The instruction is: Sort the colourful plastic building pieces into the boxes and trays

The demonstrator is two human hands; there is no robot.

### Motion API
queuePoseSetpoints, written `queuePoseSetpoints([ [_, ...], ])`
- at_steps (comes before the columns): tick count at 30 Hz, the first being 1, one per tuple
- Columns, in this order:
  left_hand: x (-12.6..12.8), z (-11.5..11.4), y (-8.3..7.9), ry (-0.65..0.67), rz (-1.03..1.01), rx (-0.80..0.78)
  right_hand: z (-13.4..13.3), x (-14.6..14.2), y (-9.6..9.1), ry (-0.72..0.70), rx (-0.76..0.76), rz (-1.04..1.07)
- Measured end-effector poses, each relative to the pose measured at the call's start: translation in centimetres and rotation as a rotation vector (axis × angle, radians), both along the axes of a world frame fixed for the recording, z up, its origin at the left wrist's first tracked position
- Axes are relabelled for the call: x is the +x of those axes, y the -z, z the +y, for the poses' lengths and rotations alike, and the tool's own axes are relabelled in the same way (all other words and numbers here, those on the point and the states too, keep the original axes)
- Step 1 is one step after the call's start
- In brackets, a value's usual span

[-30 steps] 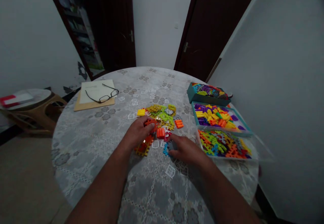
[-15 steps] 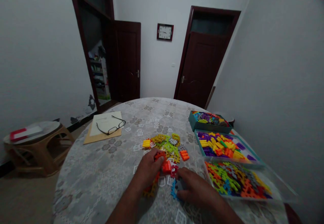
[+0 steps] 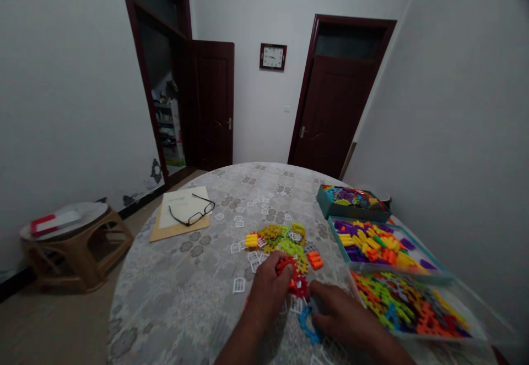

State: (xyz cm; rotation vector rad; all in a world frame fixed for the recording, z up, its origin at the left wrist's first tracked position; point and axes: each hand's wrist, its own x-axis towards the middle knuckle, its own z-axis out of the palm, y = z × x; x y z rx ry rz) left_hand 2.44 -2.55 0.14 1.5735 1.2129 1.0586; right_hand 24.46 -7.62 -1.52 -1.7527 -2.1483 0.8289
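Note:
Near the table's front, my left hand pinches red plastic building pieces between thumb and fingers. A darker red toothed piece sits at their right end, close to the fingertips of my right hand. The right fingers are curled round a blue toothed piece, with something greyish partly hidden between thumb and index finger. Just beyond the hands lies a cluster of yellow and lime-green toothed pieces. A yellow ribbed block and an orange ribbed block flank it.
White window-shaped pieces are scattered over the patterned tablecloth. At the right stand a teal box, a tray of blocks and a clear tray of toothed pieces. Glasses rest on papers at the left.
The view has shifted, so the scene sits further right and slightly lower. My left hand has turned a little around the red pieces, and more of the blue piece's curved shape shows.

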Motion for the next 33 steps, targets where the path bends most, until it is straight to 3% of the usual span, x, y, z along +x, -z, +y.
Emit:
queuePoseSetpoints([
  [8, 0.8, 0.5, 0.8, -0.014, -0.033, -0.01, 0.0, -0.8, 1.7, 0.014, 0.134, -0.148],
  [16, 0.7, 0.0, 0.7, 0.014, -0.017, -0.007, -0.4, -2.2, 0.0, -0.076, 0.137, -0.32],
  [26, 0.7, -0.7, 0.1, -0.05, 0.015, 0.074, 0.0, -1.2, -0.4, -0.218, 0.206, -0.168],
  [33, 1.0, -0.9, -0.2, 0.046, 0.126, 0.166, 1.0, 0.7, -0.3, -0.13, 0.305, 0.152],
])
